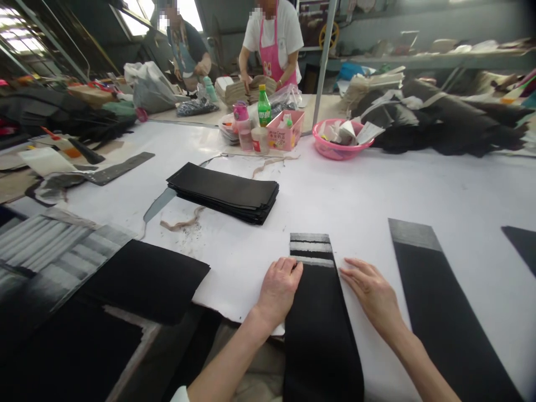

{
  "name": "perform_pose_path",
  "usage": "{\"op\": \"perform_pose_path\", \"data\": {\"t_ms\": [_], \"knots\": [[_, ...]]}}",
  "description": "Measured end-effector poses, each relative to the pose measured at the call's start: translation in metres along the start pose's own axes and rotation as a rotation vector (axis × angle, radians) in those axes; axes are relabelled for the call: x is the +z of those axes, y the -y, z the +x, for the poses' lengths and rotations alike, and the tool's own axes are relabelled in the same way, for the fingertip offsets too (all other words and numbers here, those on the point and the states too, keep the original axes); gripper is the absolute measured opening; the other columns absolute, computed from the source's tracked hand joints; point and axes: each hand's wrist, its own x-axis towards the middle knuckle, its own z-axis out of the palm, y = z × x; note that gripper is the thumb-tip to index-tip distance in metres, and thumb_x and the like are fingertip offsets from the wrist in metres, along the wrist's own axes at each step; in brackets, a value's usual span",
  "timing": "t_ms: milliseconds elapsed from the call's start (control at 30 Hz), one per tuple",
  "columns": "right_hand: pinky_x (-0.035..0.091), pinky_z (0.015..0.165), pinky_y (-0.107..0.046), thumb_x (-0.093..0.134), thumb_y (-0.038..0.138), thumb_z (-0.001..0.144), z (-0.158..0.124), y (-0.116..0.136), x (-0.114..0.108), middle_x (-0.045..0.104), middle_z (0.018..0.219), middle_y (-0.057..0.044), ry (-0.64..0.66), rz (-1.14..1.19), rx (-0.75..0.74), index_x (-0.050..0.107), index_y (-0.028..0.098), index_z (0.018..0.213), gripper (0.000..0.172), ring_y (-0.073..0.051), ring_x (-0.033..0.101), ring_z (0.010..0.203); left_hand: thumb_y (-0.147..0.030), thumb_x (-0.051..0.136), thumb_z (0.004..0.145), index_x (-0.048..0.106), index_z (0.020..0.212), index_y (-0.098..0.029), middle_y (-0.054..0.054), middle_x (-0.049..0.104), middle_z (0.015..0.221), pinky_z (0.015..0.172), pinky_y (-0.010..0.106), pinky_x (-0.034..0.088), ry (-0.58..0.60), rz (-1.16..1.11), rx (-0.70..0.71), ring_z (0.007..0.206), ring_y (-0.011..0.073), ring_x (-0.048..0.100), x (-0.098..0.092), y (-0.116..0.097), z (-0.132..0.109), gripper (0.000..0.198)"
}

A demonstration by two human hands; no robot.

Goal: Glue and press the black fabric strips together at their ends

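A long black strip of sheet material [320, 312] runs from the table toward me and drops over the near edge. Pale grey bands, likely a coating, cross its far end. My left hand [280, 287] has its fingers bent and closed at the strip's left edge, just below the bands. On the other side, my right hand [371, 293] lies with fingers stretched out, the tips close to the right edge. Farther right lies another black strip [444, 290] with one grey end. Beyond my left hand is a stack of black pieces [224, 192].
Black sheets [146, 279] with grey-banded ends lie at the left. A blade-like tool [159, 205] pokes out beside the stack. Farther back are a pink basin [341, 148], a pink box [286, 134] and a green bottle [263, 109]. Two people stand across the white table [364, 195].
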Motion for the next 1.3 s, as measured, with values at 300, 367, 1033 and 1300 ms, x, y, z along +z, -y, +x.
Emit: {"op": "perform_pose_path", "data": {"t_ms": [300,367,1033,1300], "knots": [[0.045,0.08,-0.035,0.072,0.018,0.087,0.057,0.053,0.014,0.064,0.099,-0.004,0.241,-0.084,-0.058,0.066,0.021,0.101,0.015,-0.025,0.056,0.096,-0.022,0.052,0.097,0.064,0.095,-0.023,0.001,0.06,0.097,0.081,0.034,0.048,0.125,-0.108,-0.016,0.094,0.0201,0.054,-0.019,0.011,0.02,0.012],[0.043,0.078,-0.035,0.075,0.019,0.086,0.064,0.055,0.015,0.063,0.096,-0.004,0.274,-0.123,-0.054,0.064,0.02,0.096,0.014,-0.025,0.056,0.095,-0.021,0.056,0.095,0.063,0.089,-0.022,0.0,0.061,0.092,0.079,0.031,0.049,0.149,-0.132,-0.005,0.091,0.0182,0.055,-0.022,0.016,0.029,0.01],[0.036,0.078,-0.033,0.068,0.019,0.091,0.072,0.029,0.018,0.063,0.085,0.0,0.284,0.066,-0.25,0.064,0.022,0.086,0.007,-0.02,0.054,0.087,-0.013,0.052,0.094,0.057,0.091,-0.019,0.005,0.058,0.099,0.082,0.035,0.047,0.158,0.025,0.103,0.098,0.022,0.052,-0.022,0.01,0.043,0.009],[0.039,0.085,-0.037,0.044,0.018,0.103,0.045,0.015,0.027,0.063,0.104,-0.007,0.135,0.043,-0.399,0.064,0.022,0.12,0.026,-0.023,0.053,0.098,-0.016,0.046,0.098,0.059,0.095,-0.018,0.005,0.056,0.096,0.084,0.036,0.045,0.088,0.06,0.147,0.097,0.0221,0.052,-0.012,0.007,0.03,0.013]]}}
